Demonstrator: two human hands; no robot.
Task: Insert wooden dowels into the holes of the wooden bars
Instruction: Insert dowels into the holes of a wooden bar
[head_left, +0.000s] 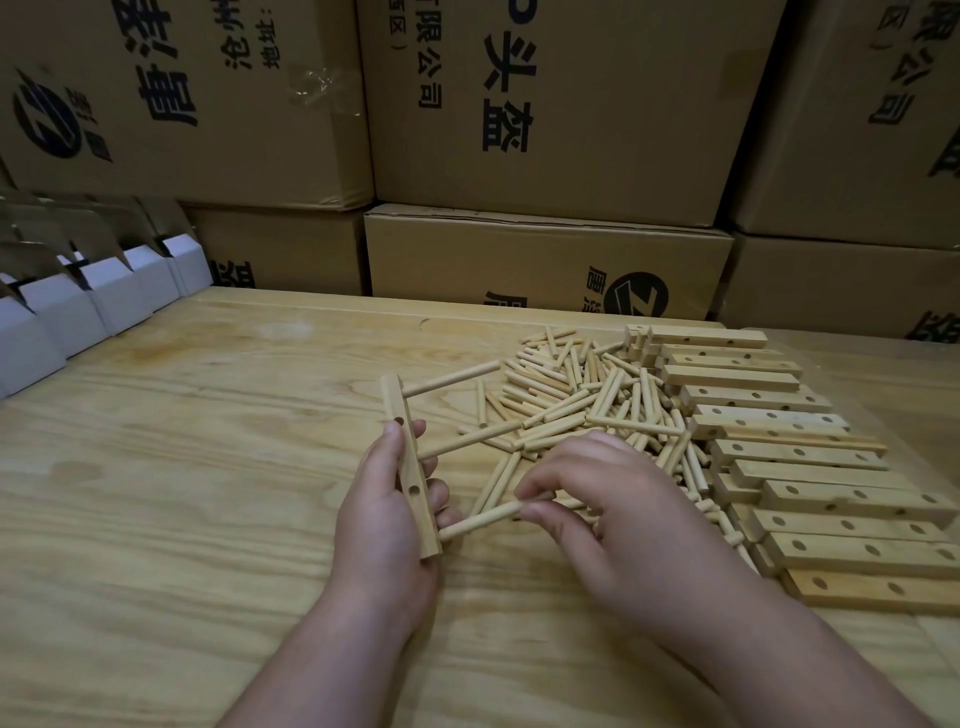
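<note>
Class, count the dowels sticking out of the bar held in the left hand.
3: top dowel near the bar's far end, middle dowel, and bottom dowel, pinched by the right hand.

**Pale wood on a grained bench, brown cartons behind**

The bench (208, 467) is light yellowish wood with wavy darker grain lines and an orange-brown stain near its far left. The loose dowels (571, 405) and stacked bars (810, 499) are pale tan; the bars show dark round holes, and the nearest bar (872, 592) is a deeper honey tone. The cartons (545, 260) are brown cardboard printed with black characters and round black logos. The folded boxes (104, 296) are white outside, brown inside.
</note>
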